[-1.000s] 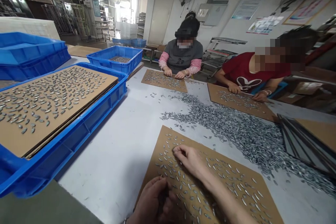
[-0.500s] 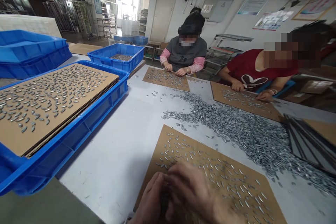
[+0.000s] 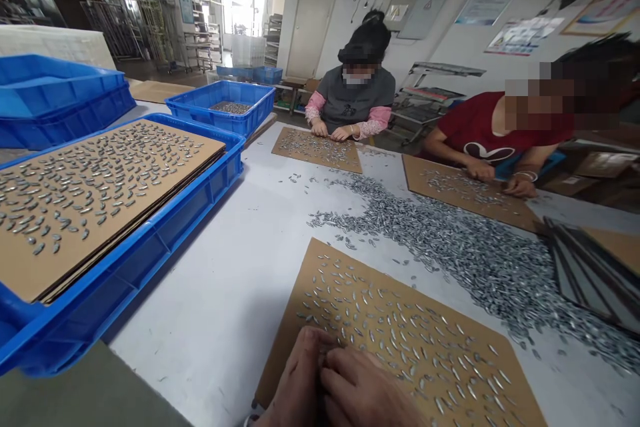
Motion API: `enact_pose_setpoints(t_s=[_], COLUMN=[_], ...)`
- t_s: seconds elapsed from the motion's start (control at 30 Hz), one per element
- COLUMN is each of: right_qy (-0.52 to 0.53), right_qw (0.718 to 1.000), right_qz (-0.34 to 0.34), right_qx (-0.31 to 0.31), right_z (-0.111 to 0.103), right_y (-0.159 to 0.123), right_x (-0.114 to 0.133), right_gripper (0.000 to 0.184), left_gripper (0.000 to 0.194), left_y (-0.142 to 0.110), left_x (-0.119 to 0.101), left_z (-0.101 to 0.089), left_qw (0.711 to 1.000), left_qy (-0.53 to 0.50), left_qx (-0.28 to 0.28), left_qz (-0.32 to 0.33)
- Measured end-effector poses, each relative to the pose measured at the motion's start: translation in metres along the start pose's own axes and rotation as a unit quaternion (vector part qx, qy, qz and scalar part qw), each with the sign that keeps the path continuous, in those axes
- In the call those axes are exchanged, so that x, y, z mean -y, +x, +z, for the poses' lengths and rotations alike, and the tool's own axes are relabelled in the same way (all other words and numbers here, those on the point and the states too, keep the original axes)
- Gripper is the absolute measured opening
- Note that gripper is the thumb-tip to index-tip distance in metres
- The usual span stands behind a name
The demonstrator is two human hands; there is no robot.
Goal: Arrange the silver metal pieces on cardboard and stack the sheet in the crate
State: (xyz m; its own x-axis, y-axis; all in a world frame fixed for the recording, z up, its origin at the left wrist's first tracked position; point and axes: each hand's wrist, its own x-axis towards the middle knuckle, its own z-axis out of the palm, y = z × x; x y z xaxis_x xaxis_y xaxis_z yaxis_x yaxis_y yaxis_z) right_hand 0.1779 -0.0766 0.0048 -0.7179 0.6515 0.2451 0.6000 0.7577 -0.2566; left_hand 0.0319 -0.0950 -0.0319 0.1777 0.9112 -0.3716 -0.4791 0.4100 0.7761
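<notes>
Presently, lower centre: left hand (image 3: 296, 379) and right hand (image 3: 361, 383), together, grip contents hidden; risk, dragging wrist could skew silvery pieces (image 3: 393, 335) on cardboard (image 3: 290, 340).

White table (image 3: 215, 267), heap of small silvery pieces (image 3: 450, 240), cardboard sheets (image 3: 287, 340) beside it, blue trays (image 3: 165, 250) at left

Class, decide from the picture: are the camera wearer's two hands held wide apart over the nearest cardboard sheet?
No, the left hand and right hand are close together over the cardboard sheet.
</notes>
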Motion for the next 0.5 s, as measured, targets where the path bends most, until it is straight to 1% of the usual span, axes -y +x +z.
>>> enact_pose_setpoints(t_s=[0.1,0.2,0.33,0.4,0.5], right_qy=[0.008,0.032,0.098,0.135,0.180], right_qw=[1.000,0.999,0.985,0.974,0.960], right_qz=[0.010,0.036,0.132,0.174,0.213], right_qx=[0.002,0.020,0.055,0.051,0.021], right_z=[0.003,0.000,-0.018,-0.026,-0.028], right_y=[0.006,0.015,0.021,0.019,0.012], right_x=[0.002,0.004,0.003,-0.001,-0.008], right_gripper=[0.016,0.016,0.015,0.015,0.018], left_gripper=[0.061,0.060,0.053,0.048,0.041], left_y=[0.001,0.006,0.008,0.007,0.005], left_x=[-0.010,-0.008,-0.003,-0.002,-0.002], left_z=[0.003,0.007,0.011,0.011,0.009], left_qw=[0.994,0.983,0.972,0.969,0.973], left_qy=[-0.105,-0.171,-0.203,-0.198,-0.180], left_qx=[0.013,0.031,0.060,0.074,0.080], left_qz=[-0.027,-0.052,-0.106,-0.127,-0.124])
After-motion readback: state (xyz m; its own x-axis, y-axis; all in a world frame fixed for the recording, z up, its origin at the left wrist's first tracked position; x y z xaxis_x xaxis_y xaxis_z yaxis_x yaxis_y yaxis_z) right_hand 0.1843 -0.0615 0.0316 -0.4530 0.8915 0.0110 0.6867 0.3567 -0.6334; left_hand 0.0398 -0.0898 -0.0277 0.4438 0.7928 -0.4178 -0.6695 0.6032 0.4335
